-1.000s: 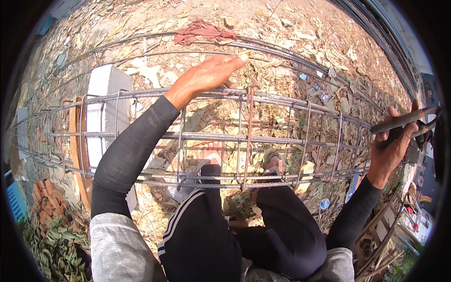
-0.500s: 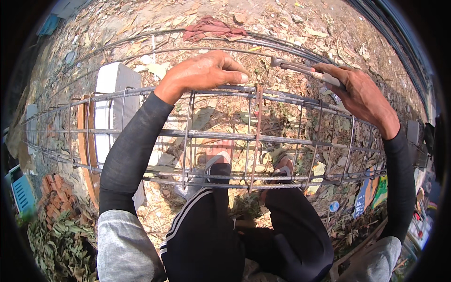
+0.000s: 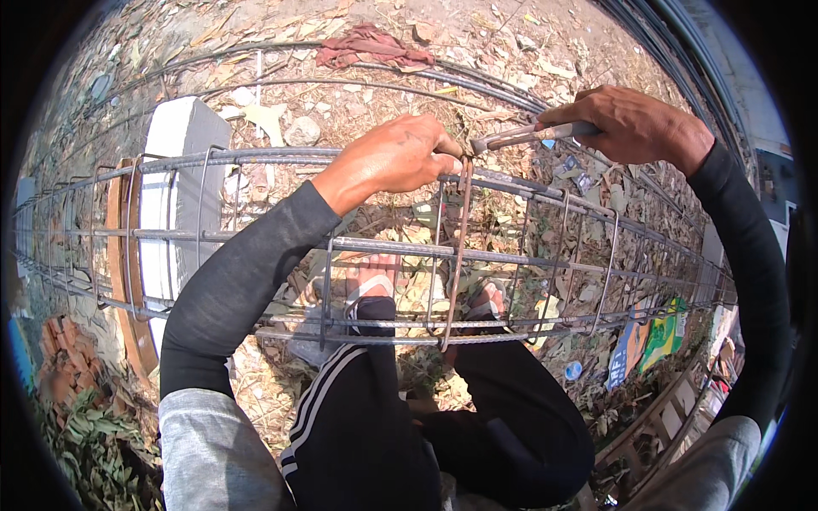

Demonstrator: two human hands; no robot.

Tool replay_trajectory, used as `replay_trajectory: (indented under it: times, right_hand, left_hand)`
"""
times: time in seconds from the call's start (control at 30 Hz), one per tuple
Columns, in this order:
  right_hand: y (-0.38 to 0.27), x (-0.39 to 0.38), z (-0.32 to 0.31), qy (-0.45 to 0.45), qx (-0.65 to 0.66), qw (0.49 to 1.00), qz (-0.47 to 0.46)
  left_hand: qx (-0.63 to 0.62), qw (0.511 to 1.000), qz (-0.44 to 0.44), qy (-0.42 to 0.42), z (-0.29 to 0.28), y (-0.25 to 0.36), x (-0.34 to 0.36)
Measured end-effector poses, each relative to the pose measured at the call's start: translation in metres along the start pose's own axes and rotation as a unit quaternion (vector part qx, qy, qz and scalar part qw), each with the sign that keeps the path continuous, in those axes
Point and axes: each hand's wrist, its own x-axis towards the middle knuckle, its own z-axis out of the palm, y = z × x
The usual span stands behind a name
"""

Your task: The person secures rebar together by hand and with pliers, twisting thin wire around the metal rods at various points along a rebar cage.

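A long rebar cage (image 3: pixel 383 244) of ribbed bars and square stirrups lies across in front of me. My left hand (image 3: pixel 394 158) rests over its far top bar, fingers pinched at the upper corner of a rusty stirrup (image 3: pixel 457 255). Whatever is between those fingertips is too small to make out. With my right hand (image 3: pixel 635 126) I grip the handles of metal pincers (image 3: pixel 532 134). Their jaws are right beside my left fingertips, at the stirrup's corner. Whether the jaws bite on anything cannot be seen clearly.
A white block (image 3: pixel 170 204) and a wooden board (image 3: pixel 128 272) stand at the cage's left part. Loose bars and a red cloth (image 3: pixel 371 47) lie beyond it. Bricks (image 3: pixel 72 358) are piled at the left. My feet are under the cage on leaf-strewn ground.
The pincers have come left and down, from above the far bar to the stirrup's corner. My left hand has moved right to that corner, and the view has shifted slightly.
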Motion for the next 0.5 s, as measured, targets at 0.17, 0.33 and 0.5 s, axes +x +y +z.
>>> replay_trajectory:
  times: [0.17,0.33,0.5]
  right_hand:
    - [-0.012,0.005,-0.024,-0.028,-0.038,0.999,-0.006]
    - [-0.022,0.011,-0.034,-0.065,-0.040,0.997,0.006]
    - [-0.024,0.010,-0.035,-0.030,-0.068,0.997,-0.016]
  left_hand:
    - [-0.014,1.000,0.016,0.022,0.010,-0.010,-0.002]
    - [-0.023,0.996,0.053,0.071,0.011,-0.012,-0.001]
    - [-0.031,0.998,0.028,0.051,0.015,-0.015,0.006]
